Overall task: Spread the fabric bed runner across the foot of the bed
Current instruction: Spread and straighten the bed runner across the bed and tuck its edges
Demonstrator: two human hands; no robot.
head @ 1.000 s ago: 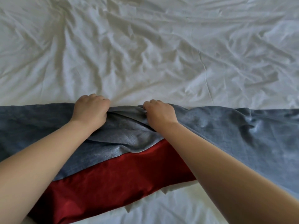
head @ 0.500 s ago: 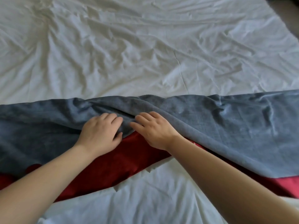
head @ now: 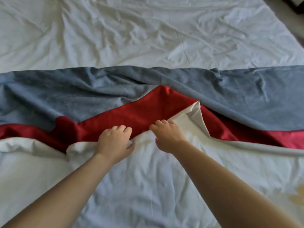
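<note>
left hand (head: 115, 140) | right hand (head: 166, 135) | both now nearer, curled gripping bed runner (head: 139, 112) red edge | more red shown

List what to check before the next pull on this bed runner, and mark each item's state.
1. Left hand grips the runner at its near edge: ok.
2. Right hand grips the same edge: ok.
3. Runner lies flat: not ok, the blue part is creased and bunched in the middle.
4. Red band runs straight: not ok, it peaks up toward the blue.
5. White fold beside the right hand lies flat: not ok, turned back.
6. Runner ends reach both bed sides: cannot tell, they leave the view.
</note>
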